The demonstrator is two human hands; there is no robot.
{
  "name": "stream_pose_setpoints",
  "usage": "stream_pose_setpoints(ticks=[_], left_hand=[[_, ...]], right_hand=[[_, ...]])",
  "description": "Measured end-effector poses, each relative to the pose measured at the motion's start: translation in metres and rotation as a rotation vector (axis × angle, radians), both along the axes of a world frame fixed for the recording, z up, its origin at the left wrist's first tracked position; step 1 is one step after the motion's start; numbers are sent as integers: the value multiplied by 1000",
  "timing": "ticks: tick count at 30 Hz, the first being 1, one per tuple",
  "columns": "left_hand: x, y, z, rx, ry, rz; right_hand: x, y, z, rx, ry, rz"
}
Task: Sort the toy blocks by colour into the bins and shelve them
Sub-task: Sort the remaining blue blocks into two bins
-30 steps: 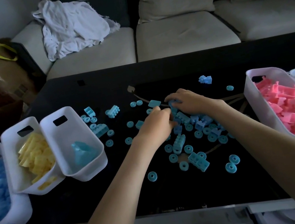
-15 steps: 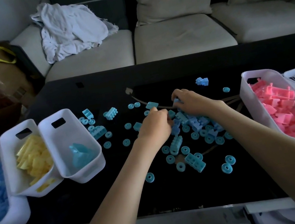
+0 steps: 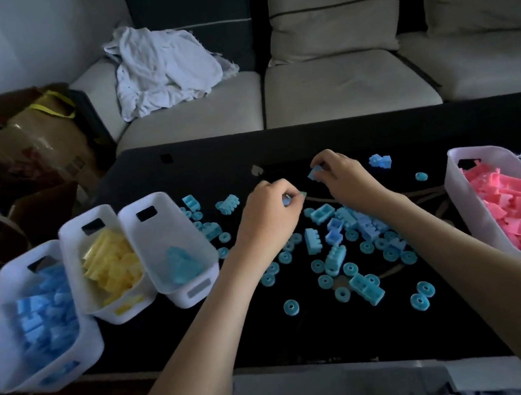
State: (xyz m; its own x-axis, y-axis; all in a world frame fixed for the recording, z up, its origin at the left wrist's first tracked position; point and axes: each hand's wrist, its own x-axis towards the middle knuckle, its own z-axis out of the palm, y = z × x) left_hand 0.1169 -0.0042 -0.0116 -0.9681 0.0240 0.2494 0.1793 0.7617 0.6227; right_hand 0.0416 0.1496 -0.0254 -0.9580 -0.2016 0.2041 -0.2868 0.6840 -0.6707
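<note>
The left hand (image 3: 268, 220) hovers over the black table (image 3: 211, 160) with its fingers curled, pinching a small blue piece (image 3: 287, 200) at the fingertips. Just beside it, the right hand (image 3: 348, 178) pinches a blue block (image 3: 315, 173) between thumb and fingers.

Loose blocks (image 3: 358, 225) in teal and blue, mixed with small rings (image 3: 291, 307), lie scattered on the table around and under both forearms.

At the left edge three white bins stand side by side:
- The outer bin (image 3: 1, 323) holds blue blocks.
- The middle bin (image 3: 74, 275) holds yellow ones.
- The inner bin (image 3: 152, 244) holds a few teal pieces. A grey label (image 3: 199, 290) on its near end is too blurred to read.

At the right, the pink bin (image 3: 457, 194) is filled with pink blocks.

Beyond the table a white cloth (image 3: 159, 65) lies on the sofa (image 3: 337, 86). Beside the sofa stands a cardboard box (image 3: 44, 145) with red print too dim to make out.
</note>
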Motion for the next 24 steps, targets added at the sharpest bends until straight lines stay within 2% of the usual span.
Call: stream_pose_setpoints(ticks=[7,9,13,15,20,24], left_hand=[[46,-89,42,49,-20,215],[64,-131,45,6,-13,334],[107,-219,28,-113,-153,551],[125,-250,17,-137,-162,611],[140,-284,-4,-162,-125,659],[135,-292,-10,-149,-129,638]], right_hand=[[37,-113,34,7,85,295],[52,-156,38,18,97,402],[88,-235,29,92,126,651],[104,-264,21,142,146,734],[131,-320,9,243,197,838],[133,-335,-4,383,243,815]])
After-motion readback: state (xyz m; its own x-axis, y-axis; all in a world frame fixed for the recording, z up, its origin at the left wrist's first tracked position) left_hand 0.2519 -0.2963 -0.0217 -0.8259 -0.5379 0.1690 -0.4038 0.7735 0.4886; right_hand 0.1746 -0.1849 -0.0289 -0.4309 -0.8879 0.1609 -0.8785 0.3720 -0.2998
